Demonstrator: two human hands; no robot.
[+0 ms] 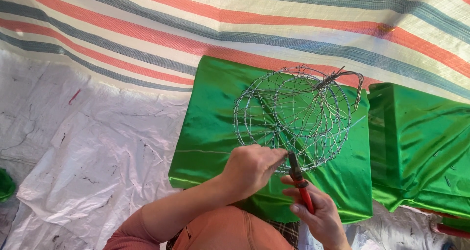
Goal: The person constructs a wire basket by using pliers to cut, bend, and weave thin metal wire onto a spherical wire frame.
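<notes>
- White sheet (88, 162) covers the ground at left; striped tarp (245, 25) hangs along the top.
- Your left hand (252, 169): fingers pinched closed on the wire frame's near rim.
- Wire frame (298, 115), round and cage-like, sits on the green cloth (205, 132), toward its far right corner.
- Your right hand (318, 213): fingers wrapped shut around red-handled pliers (299, 181), tip at the rim beside your left fingers.
- A second green bundle (421, 142) lies just past the cloth's right edge.

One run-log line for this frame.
left hand: pinching wire frame rim | right hand: holding red-handled pliers at rim | frame resting on green cloth
</notes>
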